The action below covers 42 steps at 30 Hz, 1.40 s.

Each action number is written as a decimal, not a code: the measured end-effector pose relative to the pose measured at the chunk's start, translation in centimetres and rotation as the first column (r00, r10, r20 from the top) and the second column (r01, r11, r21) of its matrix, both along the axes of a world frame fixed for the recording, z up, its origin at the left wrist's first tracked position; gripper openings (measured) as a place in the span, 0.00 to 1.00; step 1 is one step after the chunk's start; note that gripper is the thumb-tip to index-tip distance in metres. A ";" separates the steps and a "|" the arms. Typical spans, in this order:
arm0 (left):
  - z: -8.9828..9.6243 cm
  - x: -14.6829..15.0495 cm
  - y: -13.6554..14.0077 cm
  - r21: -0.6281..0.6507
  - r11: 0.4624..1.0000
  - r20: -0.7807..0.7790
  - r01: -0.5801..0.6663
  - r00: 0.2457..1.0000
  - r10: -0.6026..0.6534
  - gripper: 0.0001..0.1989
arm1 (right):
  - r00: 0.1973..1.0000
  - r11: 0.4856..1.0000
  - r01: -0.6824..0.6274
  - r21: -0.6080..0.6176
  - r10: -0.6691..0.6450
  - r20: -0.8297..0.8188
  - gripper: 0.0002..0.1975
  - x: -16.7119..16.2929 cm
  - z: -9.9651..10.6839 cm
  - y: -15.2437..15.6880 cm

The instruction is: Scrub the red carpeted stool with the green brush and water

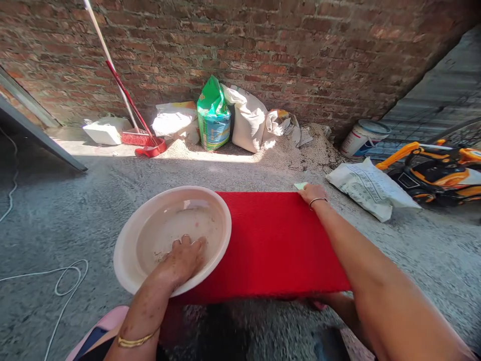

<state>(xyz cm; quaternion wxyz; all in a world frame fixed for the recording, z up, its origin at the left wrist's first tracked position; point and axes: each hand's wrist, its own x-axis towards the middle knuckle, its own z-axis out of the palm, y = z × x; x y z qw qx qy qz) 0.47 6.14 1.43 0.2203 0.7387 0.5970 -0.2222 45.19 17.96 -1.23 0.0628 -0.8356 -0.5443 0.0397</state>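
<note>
A wide, pale pink plastic basin (126,240) of water sits over the left end of a red-covered bench (278,240). My left hand (186,258) reaches into this basin, its fingers bent down and a little apart; the water blurs the fingertips, and no object shows in the hand. At the far right corner of the bench, my right hand (314,192) is closed on a pale green flat piece (300,185), which juts out past the fingers on the left. Most of that piece is hidden under the hand, so its material is unclear.
Along the brick wall stand a green bag (213,118), a white sack (248,120), and a broom with a red dustpan (152,148). Right of the bench are a flat white sack (370,185), a bucket (364,138) and an orange-black machine (439,170). A cable (71,281) loops on the floor.
</note>
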 end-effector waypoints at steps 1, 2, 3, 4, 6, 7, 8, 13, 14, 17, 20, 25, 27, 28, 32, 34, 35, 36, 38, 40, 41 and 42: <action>-0.1 0.0 0.0 0.001 1.000 -0.005 0.005 1.000 -0.005 0.30 | 0.995 0.996 0.094 -0.006 -0.094 0.016 0.21 1.9 0.1 -1.2; -0.1 0.0 0.1 -0.001 1.000 -0.012 0.006 1.000 -0.006 0.30 | 0.980 0.980 0.200 -0.015 -0.199 0.025 0.21 3.5 0.1 -2.4; -0.1 0.0 0.1 -0.003 1.000 -0.019 0.006 1.000 -0.006 0.30 | 0.955 0.955 0.296 -0.012 -0.296 0.017 0.20 4.7 0.2 -3.4; 0.0 0.1 0.1 -0.005 1.000 -0.025 0.004 1.000 -0.004 0.30 | 0.933 0.933 0.360 0.013 -0.360 -0.010 0.20 5.5 0.2 -4.4; 0.3 0.3 0.2 -0.004 1.000 -0.026 0.004 1.000 -0.004 0.30 | 0.910 0.908 0.412 0.078 -0.405 -0.093 0.21 5.7 0.0 -5.7; 0.4 0.3 0.1 -0.002 1.000 -0.024 0.005 1.000 -0.005 0.30 | 0.912 0.909 0.402 0.111 -0.388 -0.132 0.21 5.0 -0.2 -6.0; 0.5 0.4 0.1 0.000 1.000 -0.021 0.005 1.000 -0.005 0.30 | 0.924 0.918 0.371 0.139 -0.349 -0.158 0.22 3.7 -0.4 -6.2; 0.7 0.4 0.0 -0.012 1.000 -0.004 -0.027 1.000 0.027 0.30 | 0.973 0.989 -0.079 0.121 0.103 -0.207 0.22 -9.0 -1.9 -6.4; 0.6 0.4 0.0 -0.012 0.999 0.005 -0.031 0.999 0.031 0.30 | 0.957 0.977 -0.189 0.101 0.206 -0.206 0.22 -11.9 -2.0 -6.5; 0.2 0.2 0.1 -0.001 1.000 0.017 -0.023 1.000 0.023 0.30 | 0.897 0.912 -0.408 0.033 0.408 -0.173 0.22 -18.5 -1.9 -6.7; 0.1 0.1 0.2 0.010 1.000 0.002 -0.007 1.000 0.007 0.31 | 0.882 0.890 -0.456 -0.024 0.448 -0.144 0.23 -20.2 -1.6 -6.7; 0.4 0.3 0.2 0.012 1.000 -0.003 -0.019 1.000 0.019 0.30 | 0.951 0.954 -0.291 -0.080 0.279 -0.135 0.24 -14.2 -1.3 -6.8; 0.2 0.2 0.2 0.035 0.999 0.002 -0.019 1.000 0.019 0.30 | 0.977 0.979 -0.187 -0.082 0.176 -0.122 0.23 -10.6 -1.3 -7.3; 0.1 0.1 0.2 0.052 0.998 0.007 -0.017 1.000 0.017 0.30 | 0.985 0.988 -0.135 -0.079 0.125 -0.119 0.23 -8.6 -1.3 -7.6; -0.3 -0.2 0.4 0.076 0.997 0.007 0.000 1.000 0.000 0.30 | 0.990 0.998 0.061 -0.033 -0.065 -0.125 0.24 -0.5 -2.1 -9.2; -0.1 -0.1 0.5 0.051 0.999 -0.020 0.006 1.000 -0.005 0.31 | 0.980 0.985 0.169 0.017 -0.166 -0.113 0.24 3.4 -2.6 -10.2; 0.1 -0.1 0.5 0.042 0.999 -0.030 0.005 1.000 -0.003 0.31 | 0.970 0.973 0.225 0.043 -0.219 -0.103 0.24 5.2 -2.8 -10.7; 0.3 0.0 0.5 0.040 0.999 -0.033 0.002 0.999 -0.001 0.31 | 0.958 0.958 0.280 0.066 -0.273 -0.091 0.24 6.7 -2.9 -11.3; 0.5 0.1 0.5 0.045 0.999 -0.025 0.001 1.000 0.001 0.30 | 0.925 0.922 0.377 0.086 -0.371 -0.079 0.25 9.0 -3.0 -12.7; 0.4 0.1 0.5 0.047 0.999 -0.023 0.002 1.000 -0.001 0.30 | 0.900 0.899 0.432 0.071 -0.425 -0.094 0.27 10.3 -3.0 -14.4; 0.3 0.1 0.5 0.049 0.999 -0.021 0.004 1.000 -0.003 0.30 | 0.896 0.897 0.438 0.063 -0.430 -0.111 0.28 10.5 -3.0 -15.3; 0.2 0.1 0.5 0.054 0.999 -0.019 0.004 1.000 -0.003 0.30 | 0.898 0.900 0.431 0.063 -0.421 -0.129 0.29 10.6 -3.1 -16.2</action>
